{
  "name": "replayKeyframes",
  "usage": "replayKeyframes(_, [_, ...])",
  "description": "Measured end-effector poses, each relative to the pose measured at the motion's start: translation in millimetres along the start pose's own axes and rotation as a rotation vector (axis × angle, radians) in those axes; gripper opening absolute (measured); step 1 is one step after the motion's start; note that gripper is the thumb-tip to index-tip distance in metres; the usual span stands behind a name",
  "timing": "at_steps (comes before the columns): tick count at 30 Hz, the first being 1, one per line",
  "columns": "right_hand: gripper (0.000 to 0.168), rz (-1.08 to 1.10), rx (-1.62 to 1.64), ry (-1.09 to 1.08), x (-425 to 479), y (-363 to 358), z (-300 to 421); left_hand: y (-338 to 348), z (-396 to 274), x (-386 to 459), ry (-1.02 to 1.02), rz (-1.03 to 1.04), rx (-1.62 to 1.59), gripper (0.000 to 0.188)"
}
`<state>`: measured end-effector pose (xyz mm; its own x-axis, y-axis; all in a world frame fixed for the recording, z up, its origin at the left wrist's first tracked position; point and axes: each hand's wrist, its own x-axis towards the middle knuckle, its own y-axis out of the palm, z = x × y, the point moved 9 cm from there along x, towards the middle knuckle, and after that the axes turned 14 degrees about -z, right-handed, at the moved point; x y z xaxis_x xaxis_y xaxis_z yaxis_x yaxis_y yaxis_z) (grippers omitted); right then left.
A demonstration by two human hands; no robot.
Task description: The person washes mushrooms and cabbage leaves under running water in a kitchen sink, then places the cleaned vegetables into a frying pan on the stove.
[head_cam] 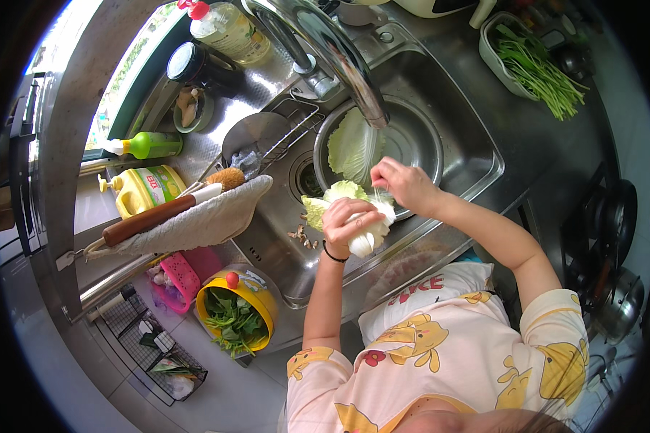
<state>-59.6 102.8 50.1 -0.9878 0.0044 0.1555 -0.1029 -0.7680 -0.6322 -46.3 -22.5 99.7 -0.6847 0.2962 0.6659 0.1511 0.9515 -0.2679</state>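
My left hand [350, 224] grips a head of napa cabbage [369, 238] above the front part of the steel sink. Its pale base faces down and toward me, and its yellow-green leaf tips point away. Close by, my right hand [406, 184] pinches a thin whitish bit at the cabbage's upper side; what exactly it holds is too blurred to tell. Just beyond both hands, a loose cabbage leaf [356, 145] lies in a round steel basin [437, 146]. Small brown scraps [302, 237] rest on the sink floor left of the cabbage.
A chrome faucet [352, 65] arches over the basin. Left of the sink [271, 238] are a draped cloth [195, 230], a brush [225, 179] and a yellow bucket of greens [271, 303]. A white container [490, 59] of green stalks stands at the far right.
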Motion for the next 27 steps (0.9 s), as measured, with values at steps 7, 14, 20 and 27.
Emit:
replayKeyframes(7, [0.012, -0.138, -0.082, 0.188, 35, -16, -88, -25, -61, 23, -0.028, -0.121, -0.32, 0.016])
replayKeyframes(14, [0.01, -0.31, 0.058, 0.185, 61, -101, -132, -95, -41, 16, -0.152, -0.406, -0.564, 0.019])
replayKeyframes(20, [0.024, -0.15, -0.69, -0.061, 50, -95, -145, -120, 10, -29, -0.45, -0.666, -0.483, 0.03])
replayKeyframes(27, [0.054, 0.06, -0.127, 0.328, 30, 60, -178, -105, 55, -67, -0.837, -0.863, -0.695, 0.043])
